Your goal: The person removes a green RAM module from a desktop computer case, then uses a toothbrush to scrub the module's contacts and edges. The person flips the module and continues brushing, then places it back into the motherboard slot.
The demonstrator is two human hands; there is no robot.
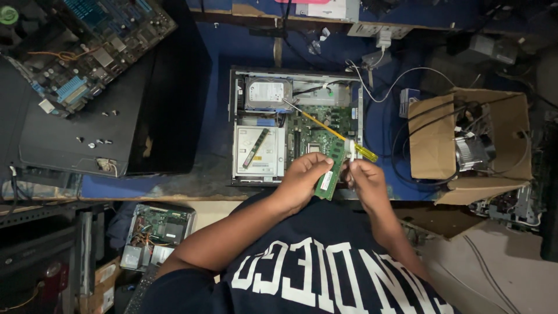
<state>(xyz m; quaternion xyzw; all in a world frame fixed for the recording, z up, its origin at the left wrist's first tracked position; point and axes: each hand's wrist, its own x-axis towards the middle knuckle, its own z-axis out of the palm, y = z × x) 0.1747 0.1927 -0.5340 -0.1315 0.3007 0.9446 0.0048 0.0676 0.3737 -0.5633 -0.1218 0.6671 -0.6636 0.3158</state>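
Green memory module held above the near edge of the open desktop computer case, long axis running away from the body. Left hand closed around the module's near end. Right hand pinches a small white piece against the module's right side; fingers closed on it, what the piece is cannot be told.

Step in hand, by judgement: working over the module's edge outside the case. The next move calls for a steady left-hand grip while the right runs along the edge.

A yellow-handled screwdriver lies across the case's board, a second memory stick on the drive cage. Blue surface cluttered: loose motherboard far left on a black panel with screws, cardboard box of cables right. More computer parts on the floor below.
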